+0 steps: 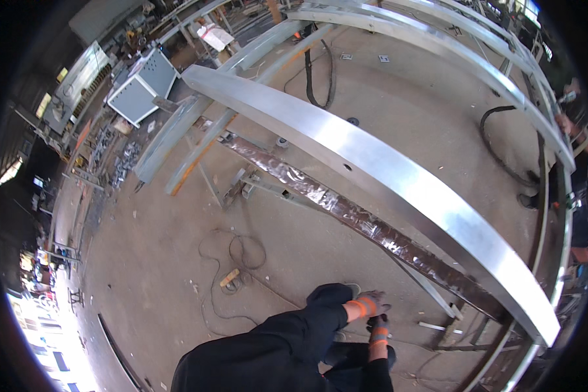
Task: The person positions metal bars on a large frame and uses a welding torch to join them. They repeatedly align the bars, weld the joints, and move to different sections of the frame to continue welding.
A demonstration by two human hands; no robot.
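Observation:
Both my hands wear dark work gloves with orange cuffs, close together low in front of my body. My left hand reaches out to the right with fingers partly spread and nothing visible in it. Just below, my right hand is near or touching the left glove; its fingers are bent and too small to tell if they hold anything. Beyond my hands runs a long, wide, shiny metal box beam, with a small hole in its side. It spans from grey rails at upper left to a support at lower right.
A brown, scuffed steel beam runs below the shiny one on slanted legs. Galvanized rails cross at upper left, near a grey cabinet. A thin cable lies coiled on the floor. A person stands at far right beside metal frames.

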